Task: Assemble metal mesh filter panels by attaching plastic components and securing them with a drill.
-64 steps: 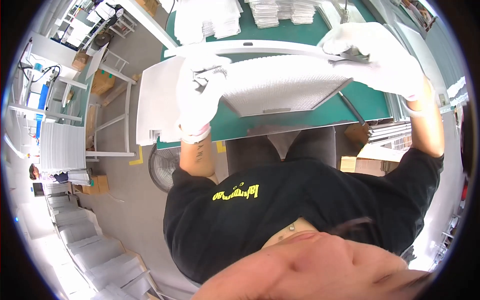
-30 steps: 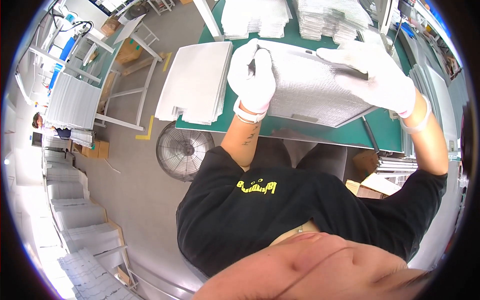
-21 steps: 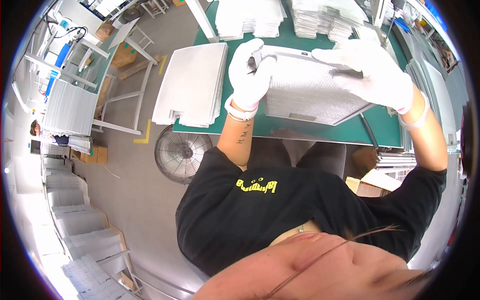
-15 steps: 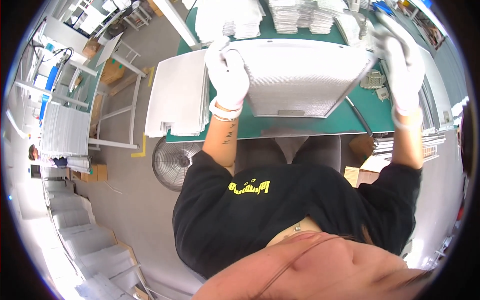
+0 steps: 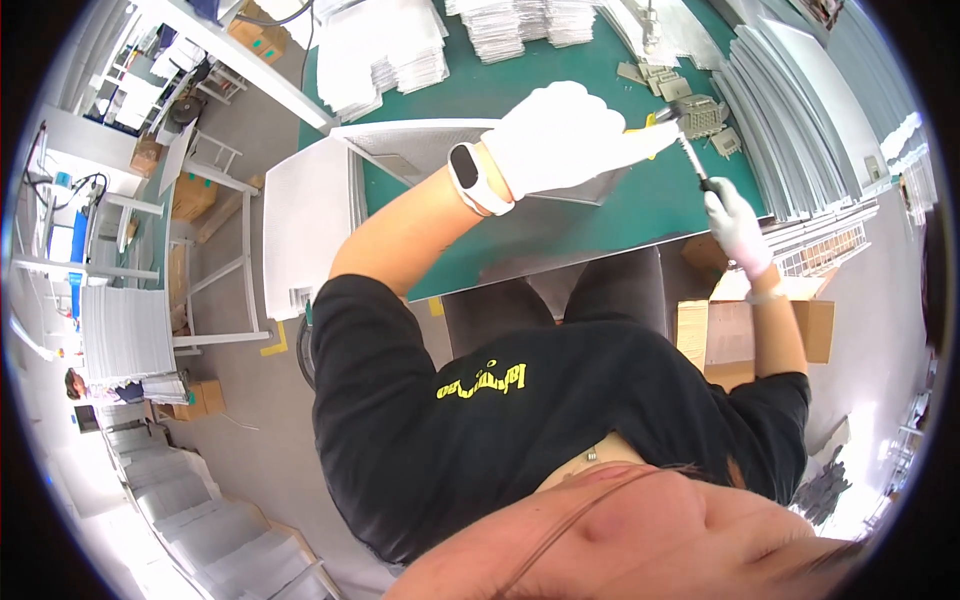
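My right hand (image 5: 737, 225), in a white glove, is wrapped around the dark handle of a hammer (image 5: 690, 155). The hammer points up and away over the table, its dark head close to the fingertip of my left hand. Also gloved, my left hand (image 5: 560, 140) reaches across to the right, fingers curled and one digit stretched toward the hammer head. A small yellow piece (image 5: 651, 122) shows beside that digit; whether the hand holds it is hidden. Under my left arm, a framed mesh panel (image 5: 425, 140) rests on the green table (image 5: 500, 235), partly covered by hand and forearm.
Stacked white panels (image 5: 310, 220) stand at the table's left edge, more stacks (image 5: 520, 30) at the back. Grey-green moulded parts (image 5: 702, 115) lie right of the hammer. A row of thin panels (image 5: 790, 120) lines the right side. A cardboard box (image 5: 735, 335) sits below the table's right edge.
Both hands have left the raised panel, which now sits farther left, lower. My right hand has picked up the hammer and moved nearer; my left has swung right. The view has shifted.
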`<action>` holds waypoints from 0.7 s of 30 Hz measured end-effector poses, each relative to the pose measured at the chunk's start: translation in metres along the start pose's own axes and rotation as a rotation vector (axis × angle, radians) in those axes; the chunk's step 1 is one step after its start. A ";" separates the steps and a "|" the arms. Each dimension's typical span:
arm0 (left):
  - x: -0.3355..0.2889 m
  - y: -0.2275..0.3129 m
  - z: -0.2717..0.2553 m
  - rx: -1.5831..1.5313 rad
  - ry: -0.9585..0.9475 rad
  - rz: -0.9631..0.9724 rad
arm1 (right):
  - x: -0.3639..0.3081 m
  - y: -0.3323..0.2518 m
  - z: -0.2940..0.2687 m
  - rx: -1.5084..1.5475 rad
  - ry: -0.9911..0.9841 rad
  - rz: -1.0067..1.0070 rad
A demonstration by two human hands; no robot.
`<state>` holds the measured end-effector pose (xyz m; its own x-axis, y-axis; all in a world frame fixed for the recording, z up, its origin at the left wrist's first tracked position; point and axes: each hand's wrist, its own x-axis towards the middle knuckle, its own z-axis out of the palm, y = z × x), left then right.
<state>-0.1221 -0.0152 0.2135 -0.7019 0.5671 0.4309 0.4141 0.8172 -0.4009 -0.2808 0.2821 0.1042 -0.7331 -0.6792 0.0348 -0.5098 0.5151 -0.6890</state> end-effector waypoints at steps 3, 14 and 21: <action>0.002 0.005 0.018 0.016 -0.015 -0.240 | -0.023 -0.054 -0.067 0.183 -0.092 -0.251; -0.001 0.002 0.031 0.067 0.202 -0.314 | -0.032 -0.124 -0.101 -0.460 0.022 -0.551; -0.002 0.005 0.039 0.067 0.322 -0.334 | -0.040 -0.114 -0.076 -0.311 -0.030 -0.441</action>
<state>-0.1412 -0.0164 0.1788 -0.5703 0.2864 0.7699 0.1508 0.9578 -0.2446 -0.2276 0.2899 0.2362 -0.4087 -0.8782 0.2484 -0.8788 0.3053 -0.3668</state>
